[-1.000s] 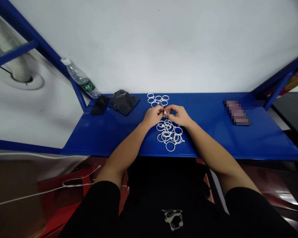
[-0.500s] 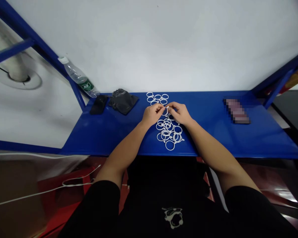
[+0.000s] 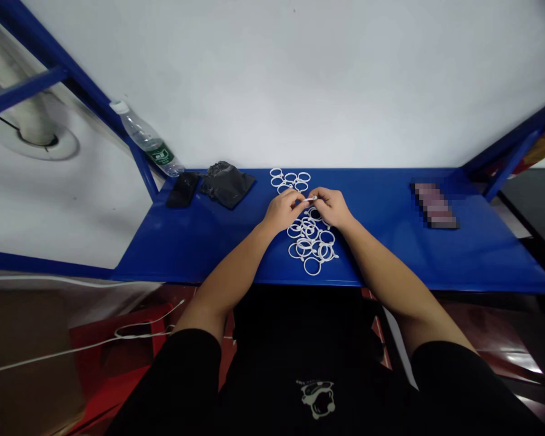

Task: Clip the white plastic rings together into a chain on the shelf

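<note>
Between my two hands is a white ring [image 3: 309, 199], seen nearly edge-on. My left hand [image 3: 284, 209] pinches its left side, and my right hand [image 3: 331, 206] grips the right end, where a small tab shows. Below the hands lies a loose heap of similar white rings [image 3: 312, 266], several of them overlapping, some with small tabs. Beyond my fingers, a smaller group of white rings [image 3: 304, 177] rests near the wall. Part of that group is hidden by my left hand.
A blue table [image 3: 390, 254] bears everything. At the back left are a black phone [image 3: 182, 190], a dark grey pouch [image 3: 227, 184] and a clear bottle [image 3: 149, 145] leaning on the frame. A blurred-out device [image 3: 435, 204] lies to the right. A white wall [image 3: 290, 85] stands behind.
The ring in my hands has turned from showing its open circle to nearly edge-on. Both hands stay in about the same place, and the rings on the table look unmoved.
</note>
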A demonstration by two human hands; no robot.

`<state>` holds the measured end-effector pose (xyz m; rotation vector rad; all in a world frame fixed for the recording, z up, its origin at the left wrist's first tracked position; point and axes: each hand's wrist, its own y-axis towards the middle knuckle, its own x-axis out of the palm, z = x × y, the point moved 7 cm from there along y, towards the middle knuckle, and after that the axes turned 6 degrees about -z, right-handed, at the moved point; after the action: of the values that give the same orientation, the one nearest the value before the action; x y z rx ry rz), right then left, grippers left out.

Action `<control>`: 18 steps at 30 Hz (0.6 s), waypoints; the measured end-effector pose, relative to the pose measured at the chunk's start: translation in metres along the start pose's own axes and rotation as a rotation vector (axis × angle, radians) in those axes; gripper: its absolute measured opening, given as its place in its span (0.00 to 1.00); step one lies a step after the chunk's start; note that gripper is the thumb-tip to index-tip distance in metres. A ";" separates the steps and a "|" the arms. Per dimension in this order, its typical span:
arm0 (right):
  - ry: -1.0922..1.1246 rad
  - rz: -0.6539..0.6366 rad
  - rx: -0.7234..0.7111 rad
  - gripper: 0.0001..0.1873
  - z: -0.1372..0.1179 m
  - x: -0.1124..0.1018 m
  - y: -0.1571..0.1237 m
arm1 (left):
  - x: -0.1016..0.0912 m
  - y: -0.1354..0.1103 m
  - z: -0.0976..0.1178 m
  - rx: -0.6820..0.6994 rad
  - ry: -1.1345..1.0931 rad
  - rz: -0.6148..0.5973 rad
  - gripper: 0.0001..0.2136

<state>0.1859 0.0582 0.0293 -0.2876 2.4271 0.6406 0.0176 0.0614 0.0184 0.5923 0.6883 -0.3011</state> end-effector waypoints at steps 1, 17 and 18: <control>-0.010 -0.004 0.002 0.12 0.001 0.000 0.000 | 0.001 0.000 0.002 0.012 0.007 -0.016 0.03; -0.022 -0.066 -0.038 0.16 0.010 0.003 0.002 | 0.013 0.003 -0.015 -0.058 -0.078 -0.141 0.03; -0.023 -0.057 -0.048 0.17 0.011 0.002 0.002 | 0.013 0.003 -0.017 -0.064 -0.071 -0.131 0.03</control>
<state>0.1892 0.0654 0.0218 -0.3659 2.3757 0.6734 0.0199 0.0733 0.0007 0.4740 0.6674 -0.4181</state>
